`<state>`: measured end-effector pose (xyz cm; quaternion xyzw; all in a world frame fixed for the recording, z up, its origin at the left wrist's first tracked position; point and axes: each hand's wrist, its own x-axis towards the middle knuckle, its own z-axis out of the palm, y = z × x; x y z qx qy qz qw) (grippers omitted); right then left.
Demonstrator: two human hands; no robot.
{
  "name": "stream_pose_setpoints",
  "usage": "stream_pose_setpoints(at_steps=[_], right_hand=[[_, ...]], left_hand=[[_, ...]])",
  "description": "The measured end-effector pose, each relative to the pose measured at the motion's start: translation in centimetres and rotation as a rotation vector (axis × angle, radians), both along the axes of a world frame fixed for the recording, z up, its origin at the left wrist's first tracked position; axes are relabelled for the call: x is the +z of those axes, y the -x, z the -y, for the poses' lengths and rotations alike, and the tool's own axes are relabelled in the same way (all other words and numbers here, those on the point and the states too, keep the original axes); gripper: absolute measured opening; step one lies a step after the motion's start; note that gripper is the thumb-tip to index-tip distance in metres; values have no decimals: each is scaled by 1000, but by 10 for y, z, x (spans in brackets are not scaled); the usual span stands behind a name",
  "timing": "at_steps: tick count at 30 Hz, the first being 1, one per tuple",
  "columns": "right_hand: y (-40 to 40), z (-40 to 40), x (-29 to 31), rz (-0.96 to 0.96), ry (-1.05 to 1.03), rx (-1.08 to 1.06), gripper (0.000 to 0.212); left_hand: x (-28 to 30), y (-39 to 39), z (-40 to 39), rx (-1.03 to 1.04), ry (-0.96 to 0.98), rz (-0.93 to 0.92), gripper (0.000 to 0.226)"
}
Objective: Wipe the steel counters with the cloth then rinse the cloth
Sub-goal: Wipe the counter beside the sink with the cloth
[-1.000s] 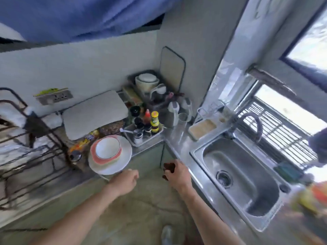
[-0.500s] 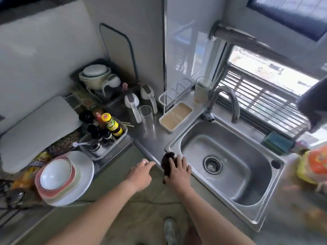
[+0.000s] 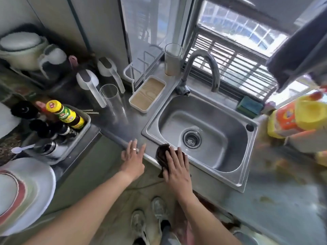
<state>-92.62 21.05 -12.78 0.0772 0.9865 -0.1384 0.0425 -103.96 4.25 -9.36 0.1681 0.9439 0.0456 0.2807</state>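
Note:
A dark brown cloth (image 3: pixel 161 154) lies on the front left rim of the steel sink (image 3: pixel 203 137). My right hand (image 3: pixel 176 167) presses flat on it with straight fingers, and a corner of the cloth hangs over the counter's front edge. My left hand (image 3: pixel 133 159) rests open on the steel counter (image 3: pixel 123 124) edge just left of the cloth, with a ring on one finger. A curved grey tap (image 3: pixel 201 68) stands behind the basin.
On the counter stand a clear glass (image 3: pixel 113 101), a beige tray (image 3: pixel 147 93), two white jugs and a bin of sauce bottles (image 3: pixel 65 115). Stacked plates (image 3: pixel 26 190) sit at the left. Right of the sink are a green sponge (image 3: pixel 249 105), yellow packaging (image 3: pixel 299 117) and stained counter.
The view has swung right and closer to the sink. Both hands moved from over the floor to the counter's front edge, and my right hand now presses the cloth flat on the sink rim.

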Motion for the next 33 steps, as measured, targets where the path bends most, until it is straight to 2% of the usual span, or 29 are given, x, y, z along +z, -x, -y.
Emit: stream_pose_setpoints(at_steps=[12,17,19,21,23,26,33], right_hand=[[-131,-76,1,63,-180,-406,69],[-154,-81,1,90,-158,-734,65],[-149,-79,4,26,-118,-925,59],[-134,-76,11,-72,-117,-1001,55],[-116,-68,16,-103,-124,-912,60],[-100,-52,9,-39,-85,-661,67],[-132,-90,-12,-79,-97,-366,63]], left_hand=[[-23,-21,-17,11,-43,-229,82],[-30,-39,-43,-234,-178,-298,74],[-31,-47,-57,-360,-216,-282,75],[-30,-53,-72,-438,-242,-263,79],[-28,-62,-87,-463,-264,-252,81],[-25,-76,-107,-466,-288,-237,82],[-25,-102,-139,-482,-269,-242,79]])
